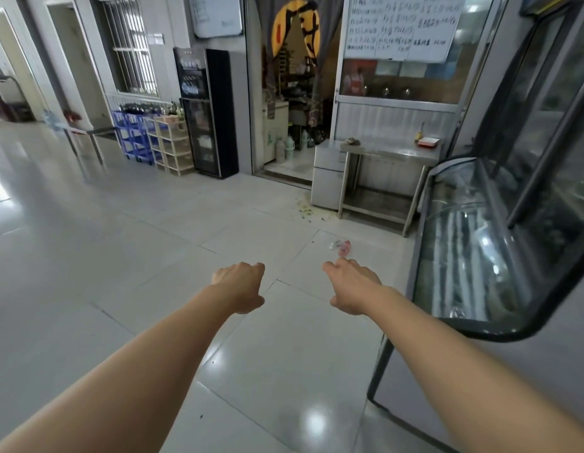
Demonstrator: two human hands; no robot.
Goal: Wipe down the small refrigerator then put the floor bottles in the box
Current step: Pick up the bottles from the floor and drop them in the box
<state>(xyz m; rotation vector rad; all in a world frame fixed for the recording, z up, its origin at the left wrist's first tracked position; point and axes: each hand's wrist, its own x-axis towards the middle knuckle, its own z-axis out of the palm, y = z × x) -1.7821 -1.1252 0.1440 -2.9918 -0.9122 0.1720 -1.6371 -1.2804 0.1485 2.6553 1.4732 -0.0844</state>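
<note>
The small silver refrigerator [328, 178] stands on the floor by the doorway, at the left end of a steel table [391, 152]. A clear bottle with a pink label [341, 247] lies on the tiles a little ahead of my hands. My left hand [241, 286] and my right hand [351, 286] are both stretched forward over the floor, palms down, fingers curled loosely, holding nothing. The right fingertips point toward the bottle but stay short of it. A crumpled cloth-like thing [352, 141] rests on the table top above the refrigerator. No box is in sight.
A glass display case [480, 256] lines the right side, close to my right arm. Small green scraps [305, 212] litter the floor before the refrigerator. A black cooler [207, 112], beige shelves [171, 145] and blue crates [133, 138] stand along the far wall.
</note>
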